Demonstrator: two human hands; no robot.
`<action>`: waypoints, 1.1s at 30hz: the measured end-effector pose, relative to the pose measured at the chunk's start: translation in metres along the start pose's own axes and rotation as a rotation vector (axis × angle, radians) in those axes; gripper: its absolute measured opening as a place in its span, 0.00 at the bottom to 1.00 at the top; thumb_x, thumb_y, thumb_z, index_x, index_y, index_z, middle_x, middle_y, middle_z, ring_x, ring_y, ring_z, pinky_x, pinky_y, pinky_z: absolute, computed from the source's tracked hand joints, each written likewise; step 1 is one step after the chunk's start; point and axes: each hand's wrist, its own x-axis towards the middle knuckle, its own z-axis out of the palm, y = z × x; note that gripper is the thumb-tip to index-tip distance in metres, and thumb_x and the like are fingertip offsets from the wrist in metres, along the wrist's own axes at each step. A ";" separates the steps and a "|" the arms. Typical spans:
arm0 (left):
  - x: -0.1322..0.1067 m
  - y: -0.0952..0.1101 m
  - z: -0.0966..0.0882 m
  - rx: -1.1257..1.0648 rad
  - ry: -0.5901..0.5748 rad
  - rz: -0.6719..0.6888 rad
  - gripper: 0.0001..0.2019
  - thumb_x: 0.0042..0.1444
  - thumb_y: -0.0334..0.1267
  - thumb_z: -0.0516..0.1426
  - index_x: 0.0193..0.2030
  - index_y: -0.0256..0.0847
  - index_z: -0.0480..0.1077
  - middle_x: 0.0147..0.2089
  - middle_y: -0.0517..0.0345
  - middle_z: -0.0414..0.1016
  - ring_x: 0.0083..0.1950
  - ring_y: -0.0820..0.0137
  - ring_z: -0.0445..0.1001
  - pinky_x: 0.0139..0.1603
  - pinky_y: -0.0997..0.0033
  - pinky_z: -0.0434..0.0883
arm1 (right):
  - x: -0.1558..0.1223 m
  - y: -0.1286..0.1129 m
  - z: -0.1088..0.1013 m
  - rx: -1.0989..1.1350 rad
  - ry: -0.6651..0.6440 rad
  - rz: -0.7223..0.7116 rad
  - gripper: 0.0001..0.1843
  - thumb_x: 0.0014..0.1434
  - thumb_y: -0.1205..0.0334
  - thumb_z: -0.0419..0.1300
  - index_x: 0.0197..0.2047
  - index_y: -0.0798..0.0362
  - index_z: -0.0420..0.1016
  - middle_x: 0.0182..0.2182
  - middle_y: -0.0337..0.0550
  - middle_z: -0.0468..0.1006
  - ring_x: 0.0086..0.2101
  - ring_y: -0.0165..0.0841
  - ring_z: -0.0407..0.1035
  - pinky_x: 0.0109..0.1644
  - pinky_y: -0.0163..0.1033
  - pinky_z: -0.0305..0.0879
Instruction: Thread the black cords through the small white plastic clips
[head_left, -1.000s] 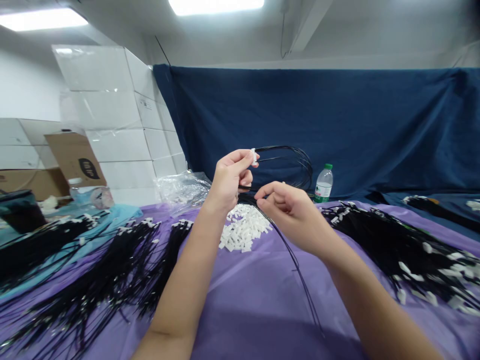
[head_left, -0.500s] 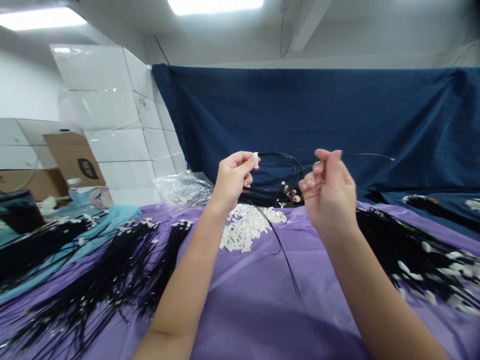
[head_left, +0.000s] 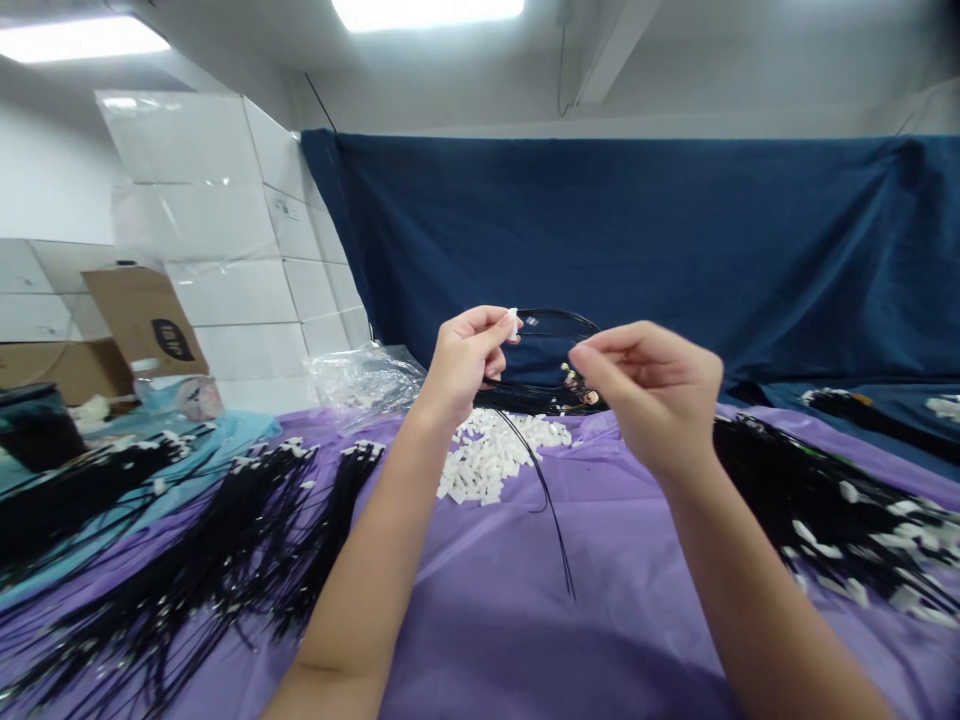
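My left hand (head_left: 466,358) is closed, pinching a small white connector housing (head_left: 513,322) between thumb and finger. Black wires (head_left: 559,314) run from the connector in a loop to the right, and a few loose ends (head_left: 551,505) hang below the left hand over the table. My right hand (head_left: 654,390) is closed too, with thumb and fingertips pinched on a thin black wire at the right side of the loop; the fingers partly cover it. A small shiny wire tip (head_left: 532,321) shows just right of the connector.
A pile of white connector housings (head_left: 499,455) lies on the purple cloth (head_left: 487,620). Bundles of black wires (head_left: 217,530) spread at left, more wires (head_left: 810,490) at right. Behind stand clear plastic wrap (head_left: 367,375), stacked white boxes (head_left: 225,225) and a blue curtain (head_left: 637,220).
My right hand has turned over and its fingertips have moved left, closer to the connector. The wire end that stuck out to its right no longer shows there. My left hand stays nearly still.
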 end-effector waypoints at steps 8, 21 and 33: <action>-0.004 0.008 -0.001 -0.075 -0.079 -0.088 0.06 0.53 0.37 0.59 0.31 0.36 0.70 0.30 0.60 0.66 0.17 0.85 0.54 0.15 0.80 0.44 | -0.001 0.007 0.004 -0.358 -0.030 -0.239 0.05 0.55 0.70 0.61 0.27 0.56 0.75 0.17 0.33 0.62 0.20 0.22 0.54 0.26 0.33 0.53; -0.007 0.013 -0.001 -0.083 -0.103 -0.110 0.06 0.53 0.38 0.60 0.32 0.37 0.71 0.27 0.61 0.65 0.16 0.85 0.53 0.14 0.78 0.43 | -0.002 0.007 0.003 -0.349 -0.035 -0.178 0.05 0.57 0.65 0.61 0.29 0.54 0.77 0.18 0.34 0.66 0.21 0.24 0.57 0.27 0.34 0.55; -0.008 0.013 0.002 -0.058 -0.121 -0.090 0.06 0.53 0.38 0.59 0.31 0.37 0.71 0.26 0.61 0.64 0.17 0.84 0.54 0.16 0.78 0.45 | -0.001 0.006 0.004 -0.371 -0.037 -0.163 0.05 0.56 0.66 0.61 0.29 0.54 0.76 0.18 0.34 0.65 0.20 0.23 0.55 0.26 0.33 0.54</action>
